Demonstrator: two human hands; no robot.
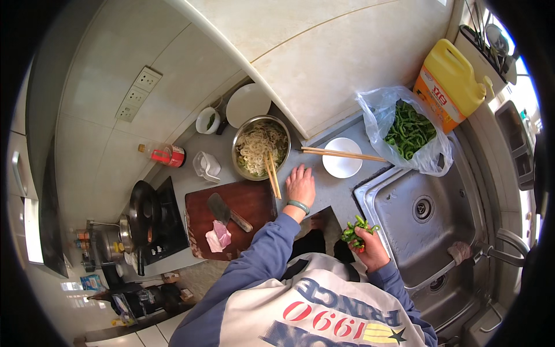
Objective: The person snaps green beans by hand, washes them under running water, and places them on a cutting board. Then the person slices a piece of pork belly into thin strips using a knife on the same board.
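Observation:
My left hand (300, 187), with a jade-coloured bangle at the wrist, reaches palm down to the grey counter (318, 193), right of a steel bowl (237, 162) of noodles. A bit of green shows at its fingertips; whether it holds anything is hidden. Wooden chopsticks (272, 175) lean in the bowl. My right hand (372, 249) is closed around a bunch of green peppers (359, 230) beside the sink. Another pair of chopsticks (368, 155) lies across a white bowl (342, 169). A clear plastic bag (373, 110) holds more green peppers (407, 130).
A cleaver (220, 208) and raw meat (218, 237) lie on a wooden cutting board (195, 217). Left of it is a cooktop (171, 230) with a black wok (145, 208). The steel sink (403, 238) is at right, with a yellow oil jug (451, 86) behind.

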